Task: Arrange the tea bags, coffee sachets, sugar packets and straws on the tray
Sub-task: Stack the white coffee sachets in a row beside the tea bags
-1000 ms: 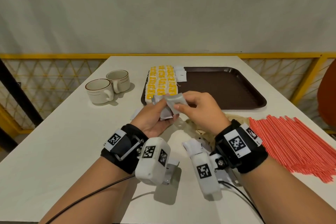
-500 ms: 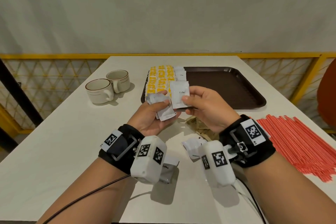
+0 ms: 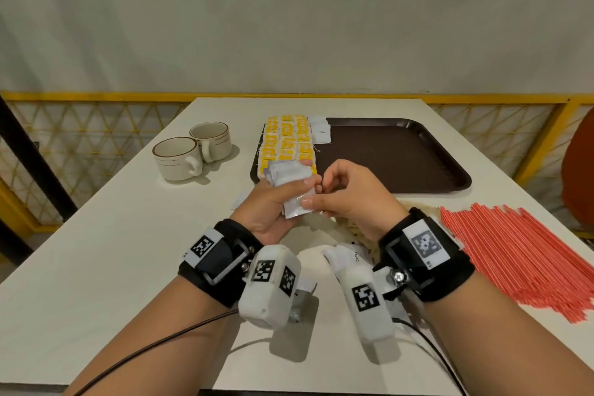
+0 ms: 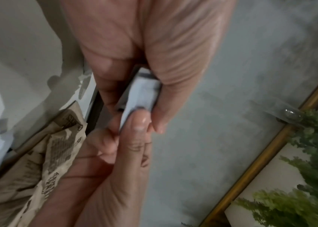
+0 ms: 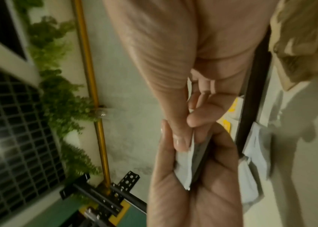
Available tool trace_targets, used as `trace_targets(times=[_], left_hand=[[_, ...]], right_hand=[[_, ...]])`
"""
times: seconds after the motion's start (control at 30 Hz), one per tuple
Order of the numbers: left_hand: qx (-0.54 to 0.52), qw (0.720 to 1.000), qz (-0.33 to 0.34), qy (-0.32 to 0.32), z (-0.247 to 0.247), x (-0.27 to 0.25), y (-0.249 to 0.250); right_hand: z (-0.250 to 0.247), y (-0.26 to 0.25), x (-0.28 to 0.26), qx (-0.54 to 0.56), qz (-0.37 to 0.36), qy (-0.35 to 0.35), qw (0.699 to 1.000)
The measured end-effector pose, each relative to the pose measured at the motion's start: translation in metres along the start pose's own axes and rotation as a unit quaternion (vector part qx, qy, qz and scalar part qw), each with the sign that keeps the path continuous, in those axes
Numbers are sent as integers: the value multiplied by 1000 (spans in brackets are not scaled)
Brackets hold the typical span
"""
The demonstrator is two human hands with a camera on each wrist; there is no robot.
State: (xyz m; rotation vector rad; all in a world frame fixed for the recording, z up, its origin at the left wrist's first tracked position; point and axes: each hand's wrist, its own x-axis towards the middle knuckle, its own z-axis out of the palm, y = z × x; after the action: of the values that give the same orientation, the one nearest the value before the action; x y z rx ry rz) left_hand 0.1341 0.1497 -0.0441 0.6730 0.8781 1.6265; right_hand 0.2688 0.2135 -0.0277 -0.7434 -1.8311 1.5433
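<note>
My left hand [image 3: 283, 193] grips a small stack of white coffee sachets [image 3: 289, 175] above the table, just in front of the brown tray [image 3: 401, 154]. My right hand [image 3: 316, 196] pinches the stack's near right edge with thumb and forefinger. In the left wrist view the sachets [image 4: 142, 93] sit between my left fingers, with the right thumb on their end. The right wrist view shows the stack [image 5: 185, 162] lying in the left palm. Yellow tea bags [image 3: 287, 141] fill the tray's left strip, with white sachets [image 3: 321, 133] beside them. Red straws [image 3: 514, 257] lie on the table at the right.
Two cream cups [image 3: 180, 157] stand on the table left of the tray. Brown sugar packets [image 3: 350, 228] and loose white sachets [image 3: 352, 255] lie on the table under my right hand. Most of the tray's floor is bare. A yellow railing runs behind the table.
Half a second ago my right hand held one sachet upright beside the stack. It has since brought it onto the stack in my left hand, and both hands have closed together.
</note>
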Motion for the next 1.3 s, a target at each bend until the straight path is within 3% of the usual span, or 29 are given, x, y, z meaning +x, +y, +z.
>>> trace_targets(times=[0.1, 0.2, 0.27, 0.33, 0.57, 0.83, 1.1, 1.3], left_hand=[[-57, 998, -11, 22, -3, 2, 2], [-78, 996, -39, 9, -4, 3, 3], [-38, 998, -47, -5, -3, 0, 2], [-4, 998, -55, -7, -1, -3, 2], [-63, 996, -62, -30, -1, -4, 4], [2, 999, -33, 3, -2, -2, 4], [41, 997, -61, -26, -3, -4, 1], [75, 993, -72, -51, 2, -8, 2]], right_hand=[[-2, -16, 5, -207, -88, -2, 974], [5, -30, 12, -415, -126, -137, 891], [15, -30, 18, -520, -151, -172, 823], [19, -29, 25, -553, -168, -182, 795], [15, -38, 38, -501, -145, -197, 830], [-5, -44, 36, -453, -137, -240, 848], [-28, -53, 35, -360, -179, -218, 889], [-27, -45, 38, -380, -142, -224, 886]])
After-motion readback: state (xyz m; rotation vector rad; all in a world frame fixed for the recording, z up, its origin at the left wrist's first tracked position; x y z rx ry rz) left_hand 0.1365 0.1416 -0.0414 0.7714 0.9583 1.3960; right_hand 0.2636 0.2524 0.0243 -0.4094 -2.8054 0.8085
